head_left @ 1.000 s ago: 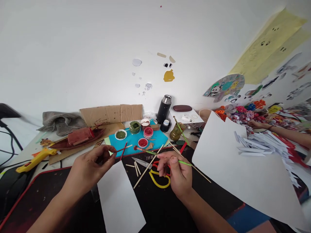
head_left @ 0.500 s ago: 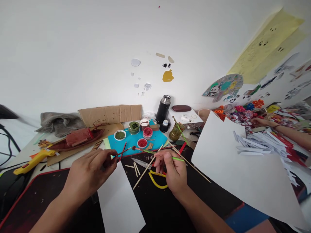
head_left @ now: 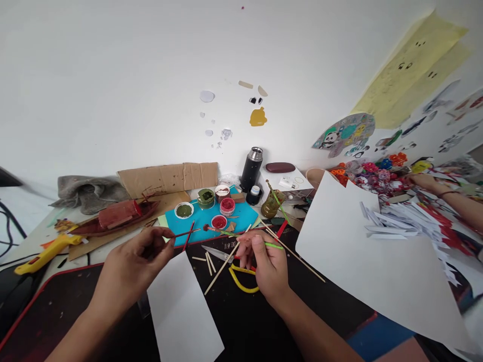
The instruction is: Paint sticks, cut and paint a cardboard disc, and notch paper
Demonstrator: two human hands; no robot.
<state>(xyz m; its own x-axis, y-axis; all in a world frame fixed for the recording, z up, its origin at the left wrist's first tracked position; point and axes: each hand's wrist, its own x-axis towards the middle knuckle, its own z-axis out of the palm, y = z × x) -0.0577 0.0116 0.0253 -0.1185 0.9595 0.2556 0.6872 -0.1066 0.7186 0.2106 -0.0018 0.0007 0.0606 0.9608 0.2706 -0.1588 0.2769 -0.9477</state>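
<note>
Between thumb and fingertips, my left hand (head_left: 138, 259) pinches a thin stick (head_left: 186, 233) painted dark red, its tip pale. My right hand (head_left: 266, 261) grips a green-handled paintbrush (head_left: 226, 232), whose red-stained bristles point left, close to the stick's pale end but apart from it. Just behind the brush stand an open lid of red paint (head_left: 219, 221) and a jar of red paint (head_left: 227, 205) on a blue sheet (head_left: 177, 226). Under my right hand lie yellow-handled scissors (head_left: 241, 285) and a long bare stick (head_left: 219, 275).
A white paper strip (head_left: 184, 311) lies between my forearms. At left are a red model boat (head_left: 118, 215) and a yellow glue gun (head_left: 47, 254). A black thermos (head_left: 251, 171) stands behind. Large white paper (head_left: 350, 241) covers the right; another person's arm (head_left: 449, 193) reaches in there.
My left hand has shifted slightly left and its fingers have opened out somewhat, showing more of the red stick. The brush stays in my right hand, and the view has moved a little.
</note>
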